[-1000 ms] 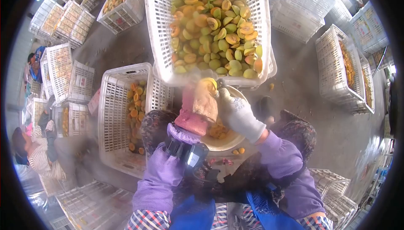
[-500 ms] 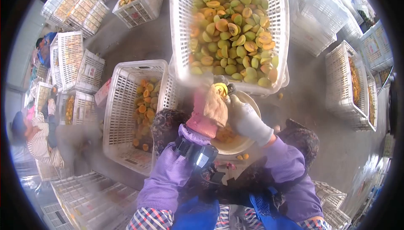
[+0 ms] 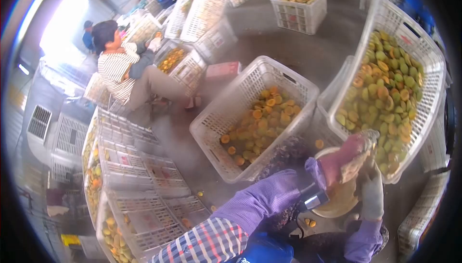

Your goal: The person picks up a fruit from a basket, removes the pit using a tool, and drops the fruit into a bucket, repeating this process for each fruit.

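A glaring white opening [image 3: 66, 25] breaks the pale wall [image 3: 98, 4]; left of it runs a light strip [image 3: 32, 16], right of it spreads grey floor [image 3: 262, 44].

Green-orange fruit halves [image 3: 385, 89], heaped (some cut-side up), in white crate [image 3: 427, 106] — round basin [image 3: 337, 205] beside

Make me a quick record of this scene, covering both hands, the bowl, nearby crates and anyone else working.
Left hand: pink glove, beside the right
Right hand: pale glove
Held item: too unclear to tell
Bowl: below the hands
Right crate: green and orange fruit
Middle crate: partly filled, fruit
Other person: striped shirt, seated
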The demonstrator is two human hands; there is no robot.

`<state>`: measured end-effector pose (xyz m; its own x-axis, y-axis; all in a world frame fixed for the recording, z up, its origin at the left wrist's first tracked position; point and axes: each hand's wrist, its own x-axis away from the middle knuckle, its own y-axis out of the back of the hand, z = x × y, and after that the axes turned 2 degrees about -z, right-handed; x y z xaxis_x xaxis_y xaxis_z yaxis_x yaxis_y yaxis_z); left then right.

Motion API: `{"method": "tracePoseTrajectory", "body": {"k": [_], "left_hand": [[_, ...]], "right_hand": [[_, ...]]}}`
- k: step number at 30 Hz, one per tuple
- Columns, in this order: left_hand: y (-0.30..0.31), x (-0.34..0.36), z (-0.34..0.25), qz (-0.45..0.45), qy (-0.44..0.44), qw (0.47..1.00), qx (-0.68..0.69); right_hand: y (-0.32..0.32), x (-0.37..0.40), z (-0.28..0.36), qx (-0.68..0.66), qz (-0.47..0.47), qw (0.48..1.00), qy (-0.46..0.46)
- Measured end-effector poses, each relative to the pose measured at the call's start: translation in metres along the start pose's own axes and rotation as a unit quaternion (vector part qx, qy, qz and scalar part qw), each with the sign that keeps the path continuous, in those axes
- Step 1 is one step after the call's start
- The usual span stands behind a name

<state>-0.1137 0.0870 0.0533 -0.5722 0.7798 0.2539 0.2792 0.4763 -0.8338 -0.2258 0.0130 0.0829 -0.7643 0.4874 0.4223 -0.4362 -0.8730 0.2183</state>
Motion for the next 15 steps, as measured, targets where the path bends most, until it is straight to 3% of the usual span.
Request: {"method": "tracePoseTrajectory", "body": {"k": [1,4,6,13,15], "left_hand": [[0.004,0.002,-0.006,0.015,-0.001,1.000,0.008],[0.023,0.000,-0.014,0.063,-0.002,0.998,0.012],[0.031,0.000,-0.014,0.075,-0.007,0.997,0.015],[0.045,0.017,-0.025,0.048,0.024,0.999,0.008],[0.046,0.017,-0.027,0.042,0.025,0.999,0.008]], "right_hand": [[-0.004,0.001,0.006,0.011,-0.002,1.000,-0.022],[0.001,-0.012,0.005,0.122,0.062,0.989,0.056],[-0.008,-0.016,0.009,0.125,0.039,0.988,0.085],[-0.001,-0.045,-0.008,0.168,0.101,0.980,0.019],[-0.003,-0.050,-0.014,0.174,0.113,0.977,0.037]]}}
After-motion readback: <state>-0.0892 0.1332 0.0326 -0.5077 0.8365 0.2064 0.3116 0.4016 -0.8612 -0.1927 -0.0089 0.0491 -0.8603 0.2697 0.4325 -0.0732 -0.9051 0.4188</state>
